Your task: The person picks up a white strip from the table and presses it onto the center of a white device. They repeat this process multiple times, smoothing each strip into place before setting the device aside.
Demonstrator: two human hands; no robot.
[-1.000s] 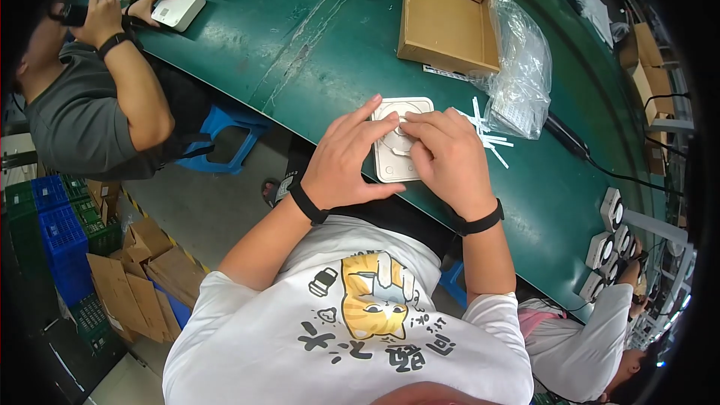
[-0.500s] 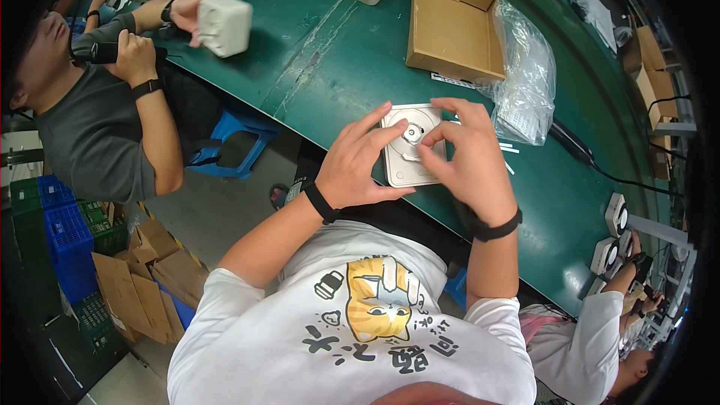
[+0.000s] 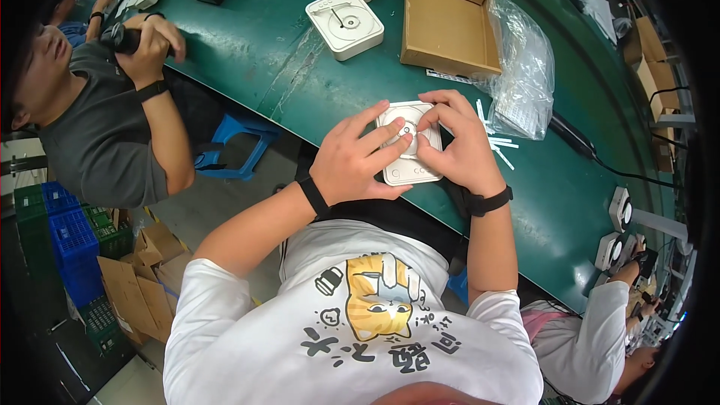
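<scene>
A white square disc player [image 3: 411, 172] with a round recess and a small central hub lies at the table's near edge, in front of my body. My left hand [image 3: 349, 151] wraps its left side, thumb low by the near edge, with two fingertips resting on the disc area beside the hub. My right hand [image 3: 471, 151] is bent over the right side; its thumb and curled index finger press close to the hub, while other fingers reach the far right corner. The fingers hide part of the hub, so any small piece under them cannot be made out.
Two similar white players [image 3: 345, 24] stand farther off on the green table. Beyond my right hand are an open cardboard box [image 3: 450, 30], a clear plastic bag [image 3: 521, 67], several white strips [image 3: 504, 142] and a black corded tool [image 3: 574, 139]. A co-worker [image 3: 112, 135] sits at left.
The co-worker has put a white player down on the table and drawn that hand back. My left fingers have moved farther onto the disc area; my right fingers stay by the hub.
</scene>
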